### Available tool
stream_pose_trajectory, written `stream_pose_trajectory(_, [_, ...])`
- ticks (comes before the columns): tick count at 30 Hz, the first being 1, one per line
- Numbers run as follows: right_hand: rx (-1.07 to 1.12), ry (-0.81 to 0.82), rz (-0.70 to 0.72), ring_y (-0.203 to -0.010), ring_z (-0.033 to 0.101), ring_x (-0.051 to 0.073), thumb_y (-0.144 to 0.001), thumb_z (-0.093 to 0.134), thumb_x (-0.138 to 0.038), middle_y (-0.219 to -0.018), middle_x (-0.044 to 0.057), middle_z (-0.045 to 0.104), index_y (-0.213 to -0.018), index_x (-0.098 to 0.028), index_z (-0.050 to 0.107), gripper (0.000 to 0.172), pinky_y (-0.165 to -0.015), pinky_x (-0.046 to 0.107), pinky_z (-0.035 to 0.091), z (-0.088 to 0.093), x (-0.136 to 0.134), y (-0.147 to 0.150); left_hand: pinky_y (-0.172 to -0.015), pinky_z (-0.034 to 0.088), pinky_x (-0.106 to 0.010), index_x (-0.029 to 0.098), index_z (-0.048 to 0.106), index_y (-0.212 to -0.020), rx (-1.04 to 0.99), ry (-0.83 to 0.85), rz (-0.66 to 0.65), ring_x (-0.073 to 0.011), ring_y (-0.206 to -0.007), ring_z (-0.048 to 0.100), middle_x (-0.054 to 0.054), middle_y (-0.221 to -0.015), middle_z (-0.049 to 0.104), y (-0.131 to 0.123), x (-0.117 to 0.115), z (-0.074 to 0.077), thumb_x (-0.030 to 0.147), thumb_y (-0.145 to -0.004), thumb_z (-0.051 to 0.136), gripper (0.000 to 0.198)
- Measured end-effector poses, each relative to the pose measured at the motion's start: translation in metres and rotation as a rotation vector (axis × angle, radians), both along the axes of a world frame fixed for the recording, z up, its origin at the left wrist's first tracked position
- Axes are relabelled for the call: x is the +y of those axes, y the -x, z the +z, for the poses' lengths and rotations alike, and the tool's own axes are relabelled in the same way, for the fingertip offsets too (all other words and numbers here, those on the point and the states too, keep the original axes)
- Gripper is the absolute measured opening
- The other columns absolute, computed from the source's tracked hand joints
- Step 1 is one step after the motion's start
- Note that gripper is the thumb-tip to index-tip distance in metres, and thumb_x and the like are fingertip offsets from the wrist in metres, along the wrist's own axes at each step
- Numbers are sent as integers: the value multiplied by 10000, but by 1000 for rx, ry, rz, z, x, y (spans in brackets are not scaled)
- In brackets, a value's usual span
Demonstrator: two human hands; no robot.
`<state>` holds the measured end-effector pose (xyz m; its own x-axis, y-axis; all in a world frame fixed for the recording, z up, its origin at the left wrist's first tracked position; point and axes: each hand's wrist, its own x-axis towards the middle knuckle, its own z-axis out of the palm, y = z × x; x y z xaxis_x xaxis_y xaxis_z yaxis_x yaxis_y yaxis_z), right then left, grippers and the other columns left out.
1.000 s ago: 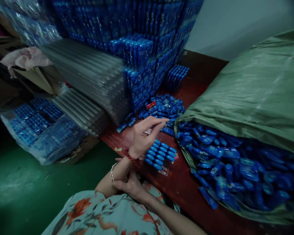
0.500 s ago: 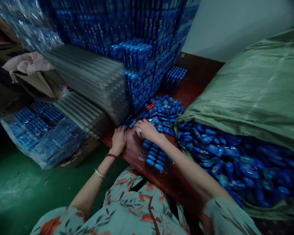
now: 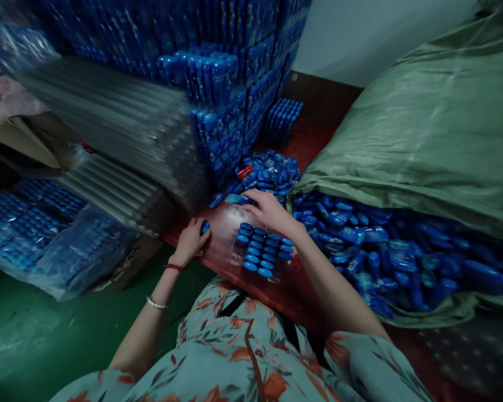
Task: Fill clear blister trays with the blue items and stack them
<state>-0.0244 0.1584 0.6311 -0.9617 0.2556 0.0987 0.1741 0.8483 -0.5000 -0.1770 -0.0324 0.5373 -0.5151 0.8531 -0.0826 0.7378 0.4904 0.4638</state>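
Note:
My left hand (image 3: 189,241) rests at the near edge of the red-brown table (image 3: 222,229), its fingers closed round a small blue lighter (image 3: 204,227). My right hand (image 3: 270,212) reaches over the table and pinches another blue lighter (image 3: 236,199) by its end. Between the two hands lies a clear tray (image 3: 263,252) filled with rows of blue lighters standing upright. Just beyond my right hand is a loose heap of blue lighters (image 3: 271,170).
A green woven sack (image 3: 406,139) lies open at the right, spilling blue lighters (image 3: 385,251). Stacked packs of lighters (image 3: 218,84) form a wall behind. Stacks of clear trays (image 3: 121,128) stand at the left. A plastic bag of lighters (image 3: 37,229) sits on the green floor.
One second ago my right hand held my left wrist. Both hands have since reached to the table and each has picked up a lighter. The camera has shifted slightly.

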Motion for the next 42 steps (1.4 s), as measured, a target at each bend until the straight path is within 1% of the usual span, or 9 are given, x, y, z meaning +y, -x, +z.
stream_pose_trajectory(3, [34, 229, -198, -898, 599, 189, -888, 469, -335, -1017, 32, 645, -1084, -198, 579, 264, -799, 298, 453, 23, -11, -83, -790, 483, -306, 167, 497, -1121, -201, -241, -42, -186, -887, 596, -74, -1013, 588, -14, -12, 9, 328, -874, 474, 296])
stream_pose_trajectory(5, [-34, 304, -352, -804, 609, 176, -859, 514, -385, -946, 16, 660, -1068, -216, 574, 276, -709, 275, 471, 23, -24, -134, -751, 493, -277, 186, 482, -1146, -315, -333, -37, -166, -859, 601, -53, -999, 602, -30, -17, 15, 332, -869, 497, 313])
stream_pose_trajectory(10, [-70, 240, -614, -738, 616, 186, -854, 508, -419, -892, 47, 665, -1003, -210, 598, 272, -651, 293, 496, -19, -61, -196, -797, 503, -293, 194, 543, -1084, -268, -433, -212, -165, -908, 596, -67, -996, 591, -66, -12, 13, 223, -900, 434, 216])
stream_pose_trajectory(15, [74, 96, -621, -1003, 584, 200, -929, 373, -266, -1084, 99, 607, -1179, -190, 510, 295, -871, 348, 473, -68, -84, -187, -813, 507, -273, 231, 509, -1202, -36, -478, -398, -153, -969, 580, -79, -1076, 541, -67, -2, -11, 126, -904, 378, 342])
stream_pose_trajectory(19, [59, -73, -564, -1019, 559, 200, -913, 395, -181, -1105, 119, 586, -1244, -155, 453, 337, -882, 340, 467, -84, -90, -179, -837, 505, -300, 213, 419, -1277, 31, -504, -529, -164, -987, 569, -94, -1075, 564, -55, -3, -19, 123, -909, 390, 380])
stream_pose_trajectory(26, [-277, -435, -292, -780, 553, 195, -862, 363, -46, -875, 91, 589, -1076, -150, 575, 318, -698, 299, 462, -64, -85, -163, -748, 509, -266, 163, 508, -1106, 163, -385, -728, -147, -870, 570, -95, -986, 584, -48, 6, 9, 145, -936, 339, 241])
stream_pose_trajectory(33, [-500, -452, -86, -798, 580, 202, -848, 442, -60, -848, 87, 605, -935, -161, 602, 208, -705, 299, 449, -41, -72, -127, -740, 495, -327, 128, 544, -960, 303, -184, -940, -194, -868, 511, -114, -960, 562, -49, 18, 27, 132, -928, 294, 252])
stream_pose_trajectory(38, [-504, -462, -138, -824, 599, 195, -872, 434, -80, -896, 91, 621, -1018, -154, 594, 229, -711, 286, 449, -46, -74, -128, -732, 483, -321, 129, 554, -879, 330, -107, -991, -198, -847, 499, -96, -916, 562, -58, 19, 25, 121, -911, 349, 208])
stream_pose_trajectory(42, [-370, -559, -288, -704, 604, 176, -907, 448, -191, -864, 77, 640, -1218, -171, 521, 320, -607, 274, 425, -49, -79, -148, -784, 467, -330, 143, 547, -1075, 354, -252, -940, -199, -910, 509, -108, -1014, 575, -52, 11, 20, 139, -912, 368, 242])
